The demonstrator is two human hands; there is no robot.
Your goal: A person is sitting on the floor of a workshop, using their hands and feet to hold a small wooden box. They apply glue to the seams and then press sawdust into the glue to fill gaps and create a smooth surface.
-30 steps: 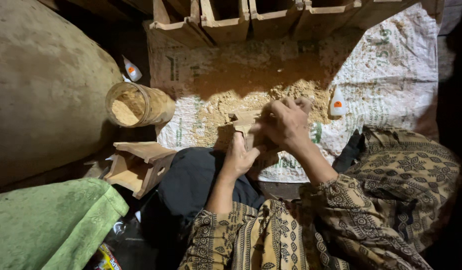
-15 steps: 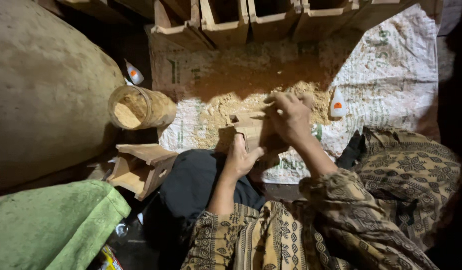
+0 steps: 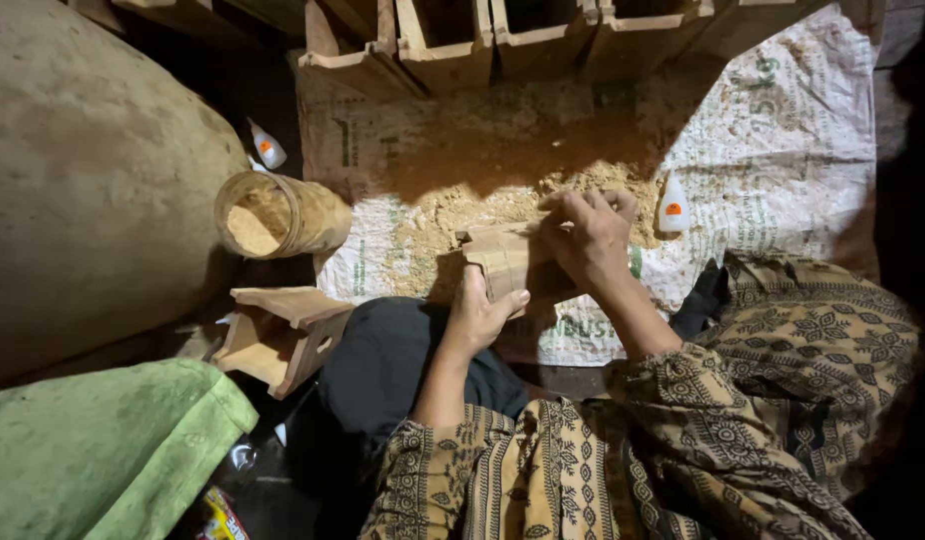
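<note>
We see left hand (image 3: 480, 318) and right hand (image 3: 586, 237) both clasped on small wooden box (image 3: 510, 262); round sawdust-filled jar (image 3: 275, 214) centre-left; woven sack (image 3: 783, 150) bare upper right.

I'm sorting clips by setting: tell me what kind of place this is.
Likely a small woodcraft workshop with floor seating. Unfinished wooden boxes line the far edge, sawdust lies heaped on a woven sack, and small glue bottles sit beside it.

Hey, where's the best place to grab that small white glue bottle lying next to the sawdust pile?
Probably around the white body of the glue bottle, coming from above on its right side. It stands apart on the woven sack, nozzle pointing away, while the right hand crowds its left.
</note>
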